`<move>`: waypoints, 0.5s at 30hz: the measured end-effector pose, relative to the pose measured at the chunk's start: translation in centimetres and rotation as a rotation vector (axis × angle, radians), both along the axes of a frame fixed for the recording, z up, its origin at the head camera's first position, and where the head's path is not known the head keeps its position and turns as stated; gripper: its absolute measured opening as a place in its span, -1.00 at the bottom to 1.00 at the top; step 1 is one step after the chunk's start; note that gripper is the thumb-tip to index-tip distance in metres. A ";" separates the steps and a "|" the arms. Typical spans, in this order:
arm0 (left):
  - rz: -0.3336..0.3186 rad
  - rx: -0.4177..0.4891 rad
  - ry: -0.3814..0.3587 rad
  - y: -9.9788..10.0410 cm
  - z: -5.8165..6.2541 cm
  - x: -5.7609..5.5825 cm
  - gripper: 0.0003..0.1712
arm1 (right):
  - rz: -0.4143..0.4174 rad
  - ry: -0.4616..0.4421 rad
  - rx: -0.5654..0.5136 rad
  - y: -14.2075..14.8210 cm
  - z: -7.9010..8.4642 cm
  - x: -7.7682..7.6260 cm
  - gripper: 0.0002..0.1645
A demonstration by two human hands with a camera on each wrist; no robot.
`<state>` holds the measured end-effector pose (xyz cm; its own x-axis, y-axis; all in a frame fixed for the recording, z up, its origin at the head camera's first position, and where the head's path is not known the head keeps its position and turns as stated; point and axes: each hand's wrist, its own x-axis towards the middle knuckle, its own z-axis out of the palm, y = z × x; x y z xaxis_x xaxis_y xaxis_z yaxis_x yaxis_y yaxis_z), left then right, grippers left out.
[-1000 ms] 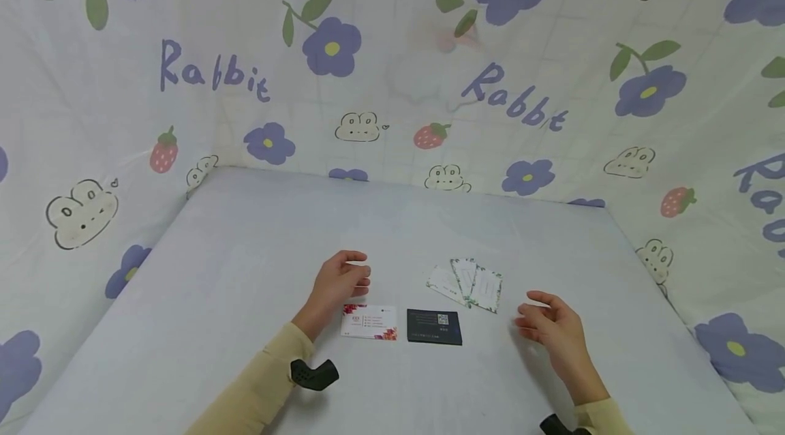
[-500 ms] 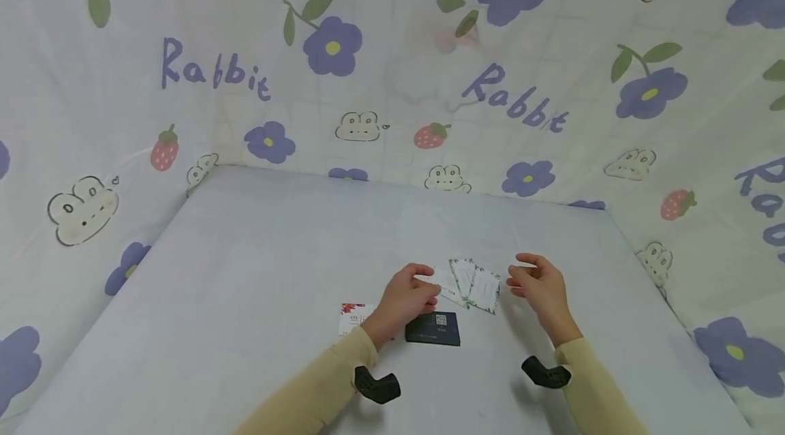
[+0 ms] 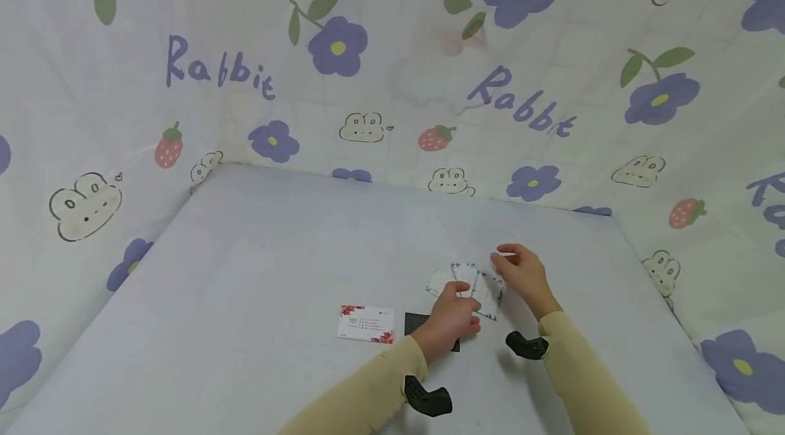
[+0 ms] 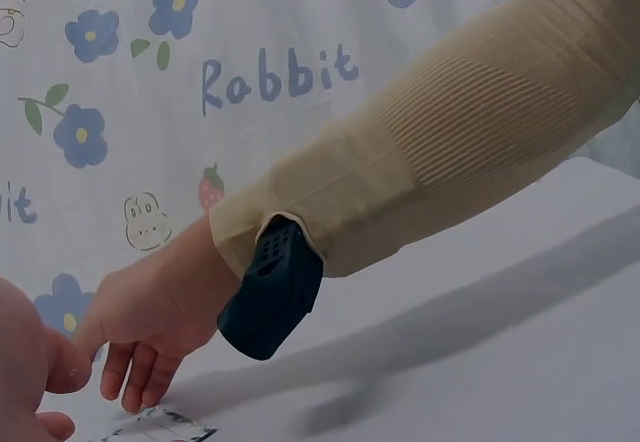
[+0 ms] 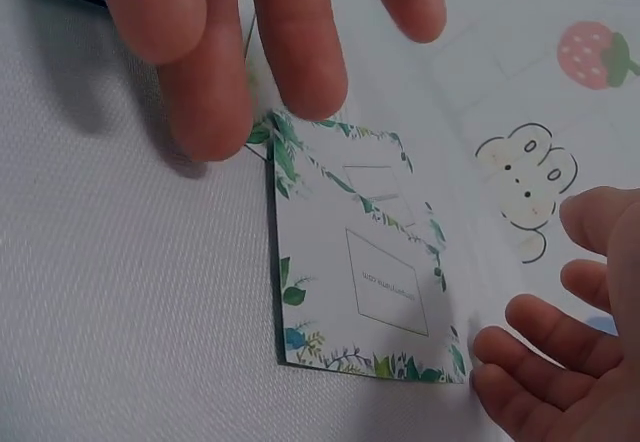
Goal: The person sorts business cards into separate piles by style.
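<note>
My left hand (image 3: 450,321) hovers over the near side of the fanned white cards with green leaf borders (image 3: 488,293). Its fingers are loosely bent, with nothing between them. On the far right of the fan, my right hand (image 3: 524,278) has its fingers relaxed close to the outer card's edge. The right wrist view shows two overlapping leaf-bordered cards (image 5: 390,272) lying flat between the hands. Partly hidden beneath my left hand and wrist lies a dark card (image 3: 416,322). Left of it is a white card with red flower corners (image 3: 366,324).
A pale cloth covers the table (image 3: 257,251). Printed curtains with flowers and rabbits (image 3: 392,80) stand along the back and both sides. Each wrist carries a black device (image 3: 428,397), below the tan sleeves.
My left hand has moved right, from beside the red-flowered card to over the leaf-bordered cards. My right hand has moved left and away from me toward them. The cards lie nearly as before.
</note>
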<state>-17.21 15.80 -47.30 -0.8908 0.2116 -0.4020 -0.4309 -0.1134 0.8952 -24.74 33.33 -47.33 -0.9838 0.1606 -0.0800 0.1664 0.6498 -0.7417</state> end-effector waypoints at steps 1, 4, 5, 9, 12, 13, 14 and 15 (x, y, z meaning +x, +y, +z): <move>-0.001 0.003 -0.002 0.1 0.0 0.0 -0.48 | 0.004 -0.003 0.012 0.1 -0.1 0.0 -0.43; 0.009 0.021 -0.010 0.2 -0.1 -0.1 -0.45 | 0.028 0.004 0.030 0.2 -0.1 0.3 -0.44; 0.013 0.026 -0.014 0.2 -0.2 -0.2 -0.45 | 0.038 0.009 0.030 0.2 -0.1 0.4 -0.45; 0.046 0.024 -0.018 0.5 -0.3 -0.8 -0.41 | 0.085 0.028 0.057 0.2 0.0 0.9 -0.47; 0.062 0.010 -0.014 0.6 -0.2 -1.1 -0.37 | 0.096 0.017 0.099 0.2 0.1 1.3 -0.48; 0.061 0.006 -0.012 0.6 -0.2 -1.2 -0.36 | 0.096 0.009 0.113 0.2 0.1 1.4 -0.48; 0.060 0.008 -0.012 0.6 -0.2 -1.2 -0.35 | 0.098 0.004 0.125 0.2 0.2 1.6 -0.47; 0.057 0.012 -0.012 0.6 -0.2 -1.2 -0.34 | 0.094 -0.003 0.130 0.2 0.2 1.7 -0.46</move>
